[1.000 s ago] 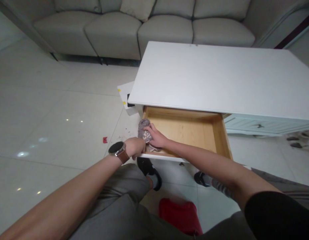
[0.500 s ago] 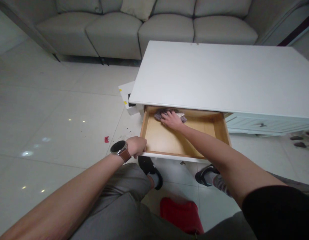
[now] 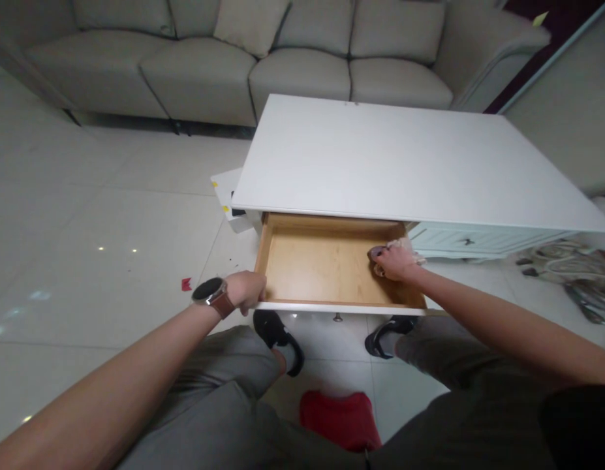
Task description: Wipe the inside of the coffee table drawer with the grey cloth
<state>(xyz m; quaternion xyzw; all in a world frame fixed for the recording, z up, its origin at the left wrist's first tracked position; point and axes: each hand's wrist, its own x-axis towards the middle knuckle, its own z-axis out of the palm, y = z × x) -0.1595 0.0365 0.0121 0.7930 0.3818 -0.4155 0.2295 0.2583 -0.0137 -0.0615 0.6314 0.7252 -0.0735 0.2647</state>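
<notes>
A wooden drawer (image 3: 316, 261) with a white front is pulled out of the white coffee table (image 3: 380, 163). My left hand (image 3: 248, 289), a watch (image 3: 210, 294) on its wrist, grips the drawer's front left corner. At the drawer's right side, my right hand (image 3: 397, 262) is closed on a crumpled cloth (image 3: 378, 253). Purplish-brown folds of it show by the fingertips, and a paler part lies over the drawer's right wall. The drawer's round knob (image 3: 337, 318) sticks out below the front edge.
A grey sofa (image 3: 199, 72) stands behind the table. A white box (image 3: 228, 189) sits on the floor left of it. Between my feet is a red object (image 3: 339, 418). A red scrap (image 3: 186, 284) lies on the tiles, and cables (image 3: 576, 267) are at the right.
My right hand has moved with the cloth from the drawer's back left to its right side. The left hand stays on the front left corner. The camera view has shifted to the right.
</notes>
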